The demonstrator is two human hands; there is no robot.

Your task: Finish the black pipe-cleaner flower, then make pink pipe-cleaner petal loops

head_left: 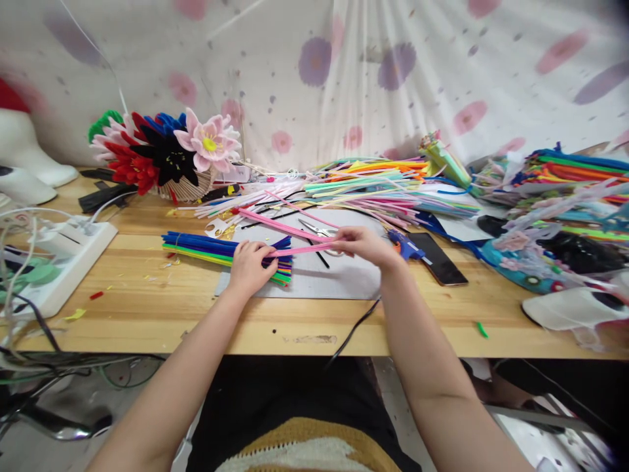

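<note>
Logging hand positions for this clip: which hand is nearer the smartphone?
Right. The right hand, pinching pink pipe cleaners, is left of the smartphone; the left hand is farther left, at the multicolored pipe-cleaner bundle.

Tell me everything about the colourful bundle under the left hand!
The bundle of thin, straight sticks looks like fuzzy pipe cleaners, blue along the far side, yellow and green along the near side. What seems a thin band goes round it near its left end. It lies flat, left part on the wooden table, right part on the grey board. The left hand rests across it, and pink strips pass over its right end.
</note>
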